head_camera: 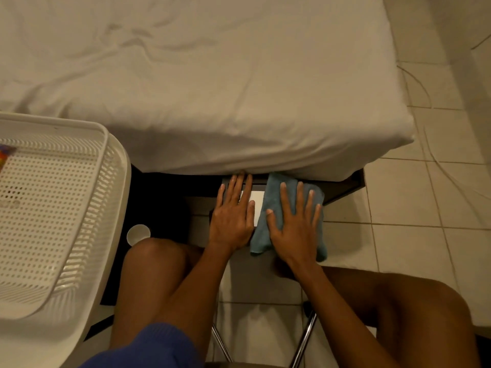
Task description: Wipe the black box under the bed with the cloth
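A black box [257, 183] with a white label sticks out from under the bed's front edge, mostly covered by my hands. A blue cloth [271, 197] lies spread over its right part. My right hand [295, 227] presses flat on the cloth, fingers apart. My left hand [233, 213] lies flat on the box's left part beside the cloth, its fingertips reaching under the mattress edge. How far the box goes under the bed is hidden.
The bed [212, 88] with a wrinkled white sheet fills the upper view. A white perforated basket [53, 208] stands at the left. A small white round lid [138, 234] lies on the dark floor mat. My knees flank the box; metal stool legs [303, 338] show below. Tiled floor [411, 195] lies right.
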Tool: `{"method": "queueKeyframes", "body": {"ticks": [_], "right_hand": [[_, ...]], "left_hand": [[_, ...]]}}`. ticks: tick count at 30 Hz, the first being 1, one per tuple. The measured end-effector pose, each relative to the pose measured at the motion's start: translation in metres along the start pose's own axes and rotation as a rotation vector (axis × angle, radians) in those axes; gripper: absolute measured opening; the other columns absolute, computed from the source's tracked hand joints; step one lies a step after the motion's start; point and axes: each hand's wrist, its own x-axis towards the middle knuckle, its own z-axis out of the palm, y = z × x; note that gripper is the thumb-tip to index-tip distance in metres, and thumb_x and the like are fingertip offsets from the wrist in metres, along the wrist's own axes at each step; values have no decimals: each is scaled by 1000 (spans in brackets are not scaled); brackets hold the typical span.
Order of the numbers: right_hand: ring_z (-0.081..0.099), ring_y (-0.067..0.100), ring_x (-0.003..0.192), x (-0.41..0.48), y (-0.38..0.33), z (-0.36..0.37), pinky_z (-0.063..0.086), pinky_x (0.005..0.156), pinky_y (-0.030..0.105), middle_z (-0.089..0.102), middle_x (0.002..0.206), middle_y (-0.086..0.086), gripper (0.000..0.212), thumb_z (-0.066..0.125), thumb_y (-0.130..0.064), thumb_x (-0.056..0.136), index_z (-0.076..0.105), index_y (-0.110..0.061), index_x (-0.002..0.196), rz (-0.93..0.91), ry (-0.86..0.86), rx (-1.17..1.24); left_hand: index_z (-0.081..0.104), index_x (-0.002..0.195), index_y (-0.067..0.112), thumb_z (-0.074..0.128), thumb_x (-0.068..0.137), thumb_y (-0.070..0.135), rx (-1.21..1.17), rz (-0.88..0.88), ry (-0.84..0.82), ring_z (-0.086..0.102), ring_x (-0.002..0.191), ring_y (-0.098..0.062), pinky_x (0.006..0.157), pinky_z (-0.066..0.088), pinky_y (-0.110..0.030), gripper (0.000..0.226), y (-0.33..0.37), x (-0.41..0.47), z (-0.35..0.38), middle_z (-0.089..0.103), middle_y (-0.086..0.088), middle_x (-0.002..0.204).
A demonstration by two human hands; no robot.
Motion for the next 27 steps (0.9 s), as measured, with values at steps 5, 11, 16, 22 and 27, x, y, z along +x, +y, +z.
{"method": "queueKeyframes", "body": {"ticks": [5,11,16,22,27], "right_hand": [[-8,32,156,7,-1,-1,0,125,55,-4,170,7,73,29,-61,98,7,-31,161,-61,-16,-16],[-10,30,156,7,1,-1,-1,126,53,-7,170,4,74,28,-64,98,5,-32,161,-38,-23,11],[-13,31,155,12,-3,-4,-4,125,53,-8,170,5,74,27,-63,97,3,-33,161,-72,-41,-6],[-12,28,156,19,8,-4,-3,126,52,-6,170,0,78,27,-69,94,0,-36,160,-82,-50,14],[-9,28,156,18,20,-8,-1,126,52,-1,170,2,79,27,-69,95,4,-33,161,-47,-29,20]], "left_hand": [[10,156,18,25,102,34,12,1,13,1,152,-15,124,3,-39,58,-1,1,2,10,-2,164],[8,156,17,24,102,34,34,2,-5,1,152,-16,123,6,-43,59,2,0,0,8,-4,164],[3,156,17,20,102,36,34,-4,-29,-3,152,-15,124,4,-43,60,1,1,0,3,-3,165],[3,156,21,22,103,35,8,-16,-14,-6,151,-11,123,4,-41,58,2,0,-1,1,1,165],[2,156,21,21,104,34,11,-13,-21,-6,151,-11,124,6,-42,57,3,0,-3,0,1,165]]}}
